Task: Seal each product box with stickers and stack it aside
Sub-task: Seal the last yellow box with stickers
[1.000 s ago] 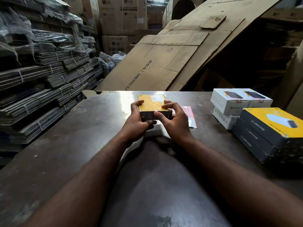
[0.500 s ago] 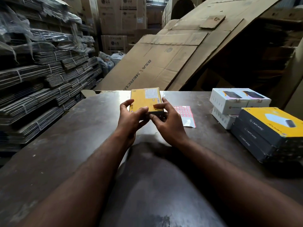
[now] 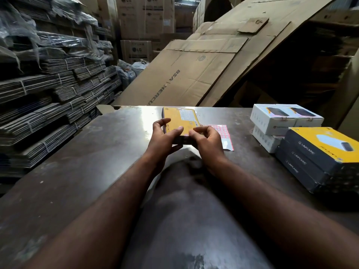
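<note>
A yellow-and-black product box (image 3: 181, 121) is tilted up above the middle of the dark table (image 3: 77, 171), its printed back facing me. My left hand (image 3: 165, 138) grips its left near corner, thumb on the yellow face. My right hand (image 3: 206, 141) pinches the near right edge with thumb and forefinger. Just right of the box, a red-and-white sticker sheet (image 3: 223, 134) lies flat on the table, partly hidden by my right hand.
At the right edge stands a stack of yellow-and-black Lapcare boxes (image 3: 320, 158), with white product boxes (image 3: 281, 121) stacked behind it. Bundled flat cartons (image 3: 48, 98) fill the left side. Large flattened cardboard (image 3: 204, 65) leans behind the table.
Both hands have lifted the box off the table and tilted it up, turning its far end away. My right hand's fingers shifted onto the near right edge.
</note>
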Motion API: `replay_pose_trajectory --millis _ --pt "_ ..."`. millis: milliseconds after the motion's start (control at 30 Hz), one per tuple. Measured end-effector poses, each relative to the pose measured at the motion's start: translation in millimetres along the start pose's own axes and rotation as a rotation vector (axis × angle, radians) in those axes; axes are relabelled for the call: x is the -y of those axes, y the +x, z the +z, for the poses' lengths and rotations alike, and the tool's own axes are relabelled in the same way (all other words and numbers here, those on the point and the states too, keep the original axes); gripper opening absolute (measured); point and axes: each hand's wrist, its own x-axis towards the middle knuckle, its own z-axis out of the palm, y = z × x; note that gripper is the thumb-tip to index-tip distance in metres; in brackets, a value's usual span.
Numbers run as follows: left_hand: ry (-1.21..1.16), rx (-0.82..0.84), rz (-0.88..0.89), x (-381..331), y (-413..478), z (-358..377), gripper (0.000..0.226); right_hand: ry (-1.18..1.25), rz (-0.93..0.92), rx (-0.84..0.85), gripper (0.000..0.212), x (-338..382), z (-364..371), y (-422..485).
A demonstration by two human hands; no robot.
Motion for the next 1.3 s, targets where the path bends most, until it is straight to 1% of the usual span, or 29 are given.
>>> replay_pose_trajectory --millis 67,167,233,300,367,400,533,600,633,700,767,900,967,1033,1100,1167,1233,1300 --pt "0.039 -0.022 0.036 2.3 -0.1 0.2 0.052 0.082 0.053 -0.011 0.007 -1.1 -0.9 2.9" --pt "0.077 -0.038 0.075 5.6 0.1 -2.3 0.064 0.134 0.052 -0.004 0.014 2.4 -2.6 1.8" --pt "0.202 -0.056 0.146 7.9 1.2 -6.1 0.071 0.160 0.025 0.025 0.012 4.7 -2.2 -0.8" --pt "0.339 -0.080 0.208 7.7 1.8 -9.4 0.072 0.139 -0.017 0.057 0.008 5.9 -2.6 -3.7" --pt "0.335 -0.070 0.205 6.7 3.2 -13.0 0.068 0.071 -0.100 0.096 0.008 4.5 -4.0 -4.5" --pt "0.301 -0.049 0.191 6.3 4.4 -15.5 0.066 0.016 -0.155 0.116 0.013 2.8 -5.4 -4.0" --pt "0.248 0.066 0.150 1.1 6.5 -26.0 0.069 -0.201 -0.349 0.166 0.047 2.0 -12.4 -4.1" --pt "0.260 0.127 0.149 -1.9 5.9 -29.7 0.074 -0.279 -0.426 0.150 0.058 3.7 -15.6 -4.4" --pt "0.307 0.133 0.167 -2.4 5.8 -31.2 0.077 -0.316 -0.475 0.119 0.060 4.3 -16.9 -3.6" --pt "0.468 0.089 0.242 -0.7 5.0 -33.4 0.078 -0.345 -0.577 0.049 0.055 6.0 -20.6 -1.2" --pt "0.584 0.022 0.341 3.1 6.2 -36.4 0.070 -0.318 -0.615 -0.005 0.045 9.5 -23.2 1.8" --pt "0.759 -0.088 0.497 0.3 5.9 -40.6 0.050 -0.243 -0.600 -0.071 0.037 19.5 -25.4 0.1" --pt "0.846 -0.134 0.556 -3.2 5.1 -41.7 0.044 -0.188 -0.543 -0.071 0.036 21.8 -23.0 -1.3" --pt "0.869 -0.162 0.569 -4.4 7.2 -43.4 0.039 -0.090 -0.434 -0.047 0.030 22.7 -19.9 -2.5" --pt "0.850 -0.149 0.519 -3.5 8.9 -43.9 0.037 -0.037 -0.341 -0.049 0.025 22.8 -18.2 -2.0" --pt "0.736 -0.074 0.391 -2.5 8.0 -41.4 0.039 -0.013 -0.259 -0.052 0.030 23.6 -19.4 -0.5" --pt "0.621 -0.025 0.270 -1.8 7.2 -37.8 0.041 0.015 -0.170 0.010 0.036 23.3 -23.6 2.8" --pt "0.610 -0.053 0.248 -2.0 7.7 -36.3 0.039 -0.001 -0.104 0.102 0.037 21.8 -28.5 6.0"
